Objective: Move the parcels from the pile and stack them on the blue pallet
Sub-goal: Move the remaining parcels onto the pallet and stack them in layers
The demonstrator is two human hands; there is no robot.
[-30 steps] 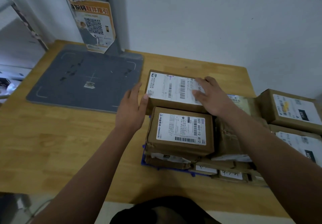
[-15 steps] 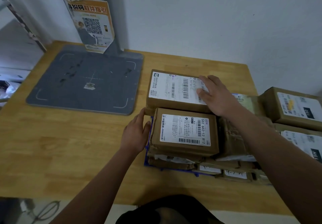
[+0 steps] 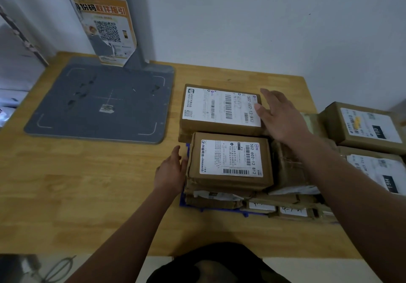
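Brown cardboard parcels with white labels are stacked on the blue pallet (image 3: 184,199), whose edge shows under the stack. A far parcel (image 3: 219,109) lies on top at the back, and a near parcel (image 3: 230,161) lies on top in front of it. My left hand (image 3: 171,170) rests with straight fingers against the left side of the near parcel. My right hand (image 3: 279,115) hovers with spread fingers at the right end of the far parcel, holding nothing. Two more parcels, one at the back (image 3: 364,126) and one in front (image 3: 382,170), lie at the right.
A grey scanner base plate (image 3: 98,102) lies on the wooden table (image 3: 77,183) at the left, with a grey post bearing an orange QR poster (image 3: 105,29) behind it. A white wall stands behind the table. The table's front edge is close to my body.
My left hand moved from the far parcel's left edge down to the near parcel's left side. My right hand lifted off the far parcel's label and shifted right.
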